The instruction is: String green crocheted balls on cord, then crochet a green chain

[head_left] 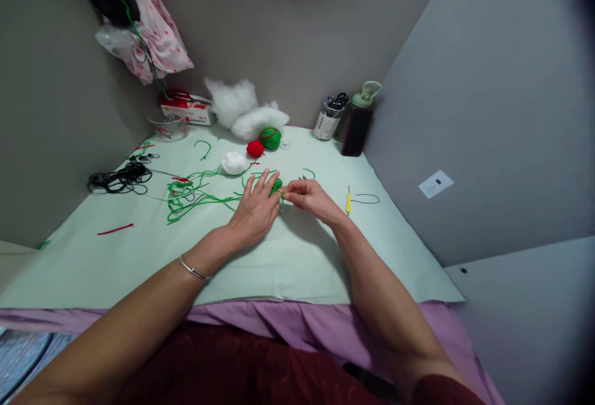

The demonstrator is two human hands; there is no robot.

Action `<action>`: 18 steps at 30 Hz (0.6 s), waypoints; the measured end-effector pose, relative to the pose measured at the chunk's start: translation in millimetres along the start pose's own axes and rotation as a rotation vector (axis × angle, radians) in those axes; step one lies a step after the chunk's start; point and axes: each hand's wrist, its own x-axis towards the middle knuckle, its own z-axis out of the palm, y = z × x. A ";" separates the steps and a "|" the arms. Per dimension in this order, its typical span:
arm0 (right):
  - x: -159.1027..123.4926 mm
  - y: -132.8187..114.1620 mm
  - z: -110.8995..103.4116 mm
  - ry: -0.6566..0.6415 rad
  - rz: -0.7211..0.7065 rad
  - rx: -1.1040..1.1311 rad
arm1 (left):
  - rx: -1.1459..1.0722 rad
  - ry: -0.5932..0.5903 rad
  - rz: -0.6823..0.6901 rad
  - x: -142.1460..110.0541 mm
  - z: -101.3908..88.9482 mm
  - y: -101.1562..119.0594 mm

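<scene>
My left hand (258, 211) rests on the table, fingers stretched forward, with a small green crocheted piece (276, 186) held between thumb and forefinger. Right beside it, my right hand (310, 198) is closed in a pinch at the edge of that piece. What its fingertips grip is too small to make out. Loose green yarn (204, 199) trails left from under my left hand in a tangle. Just beyond my right hand lies a short green yarn scrap (309, 173), with a small dark pointed tip near its fingers.
A white yarn ball (233, 162), red ball (255, 149) and green ball (270, 138) sit ahead, before white stuffing (253, 113). Black cord (123, 178) lies left. A yellow-wrapped tool (348, 202) lies right. A bottle (357, 123) and pen cup (326, 121) stand at back right.
</scene>
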 end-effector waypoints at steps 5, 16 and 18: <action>-1.1 -0.9 -1.4 -0.029 0.020 0.014 | 0.002 -0.027 0.000 -0.5 -0.9 0.5; 0.0 2.6 1.0 -0.027 -0.006 -0.057 | -0.034 -0.022 0.006 0.0 -1.1 -1.3; 0.2 3.0 3.4 -0.017 -0.028 -0.092 | -0.092 -0.008 -0.017 0.5 -1.3 -2.8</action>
